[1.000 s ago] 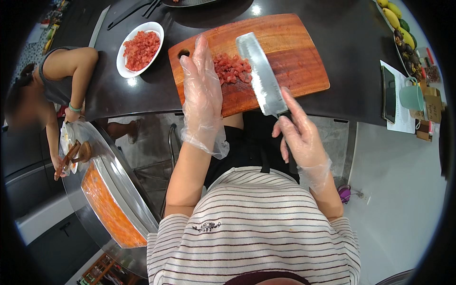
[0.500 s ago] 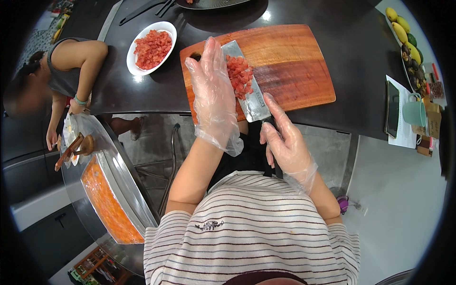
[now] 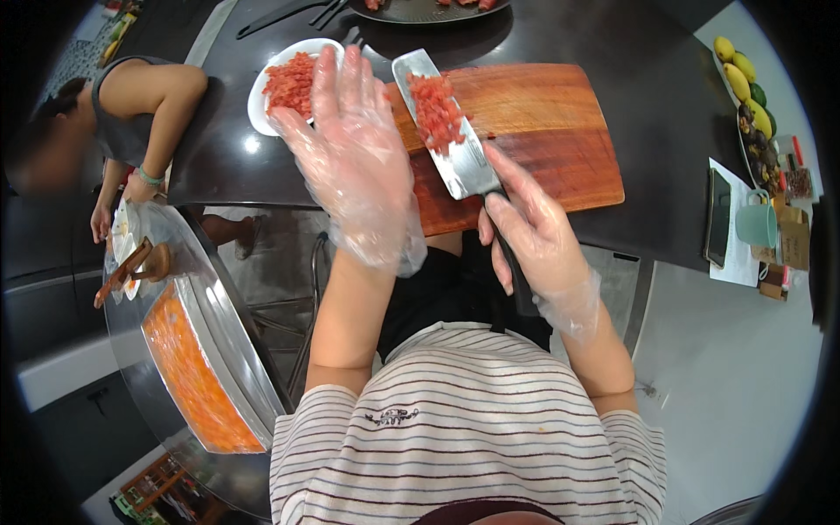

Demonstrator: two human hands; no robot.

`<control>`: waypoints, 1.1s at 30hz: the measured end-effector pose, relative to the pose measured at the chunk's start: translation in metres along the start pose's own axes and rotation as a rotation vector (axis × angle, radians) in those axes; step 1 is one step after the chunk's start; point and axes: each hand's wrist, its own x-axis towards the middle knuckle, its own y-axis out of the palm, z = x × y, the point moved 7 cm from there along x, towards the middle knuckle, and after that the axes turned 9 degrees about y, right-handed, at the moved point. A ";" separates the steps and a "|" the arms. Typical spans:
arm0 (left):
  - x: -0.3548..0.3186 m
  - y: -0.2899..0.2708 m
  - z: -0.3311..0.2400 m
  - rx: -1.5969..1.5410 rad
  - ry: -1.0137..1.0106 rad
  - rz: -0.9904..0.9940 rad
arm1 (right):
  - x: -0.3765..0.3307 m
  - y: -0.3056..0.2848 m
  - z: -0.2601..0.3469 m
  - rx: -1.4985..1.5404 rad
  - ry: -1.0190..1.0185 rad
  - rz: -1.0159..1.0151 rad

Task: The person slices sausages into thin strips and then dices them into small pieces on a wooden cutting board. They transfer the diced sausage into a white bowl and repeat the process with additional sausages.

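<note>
My right hand (image 3: 529,223), in a clear plastic glove, is closed round the black handle of a cleaver (image 3: 477,178). On its broad blade lies a heap of diced red meat (image 3: 436,109), held above the wooden cutting board (image 3: 551,131). My left hand (image 3: 359,166), gloved the same way, is open with fingers spread, left of the blade and over the board's left side. Its fingers partly cover a white bowl (image 3: 256,109) that contains more diced red meat (image 3: 289,85).
A dark pan (image 3: 429,10) with red pieces stands at the far edge, beside black utensils (image 3: 280,19). At the right are fruit (image 3: 739,79), a phone (image 3: 719,219) and a green mug (image 3: 757,223). At left, another person (image 3: 144,114) sits near a wrapped orange tray (image 3: 197,376).
My left hand has come off the cleaver's side and moved left toward the bowl, fingers spreading. The cleaver, loaded with diced meat, has risen off the board.
</note>
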 end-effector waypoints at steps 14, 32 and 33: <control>0.123 -0.068 -0.029 1.392 0.535 0.389 | 0.136 0.110 0.049 -0.569 -0.074 0.154; 0.172 -0.100 -0.046 1.249 0.209 0.234 | 0.056 0.038 0.059 -0.358 -0.091 0.009; 0.173 -0.101 -0.048 1.113 0.124 0.184 | 0.049 0.030 0.058 -0.327 -0.092 -0.015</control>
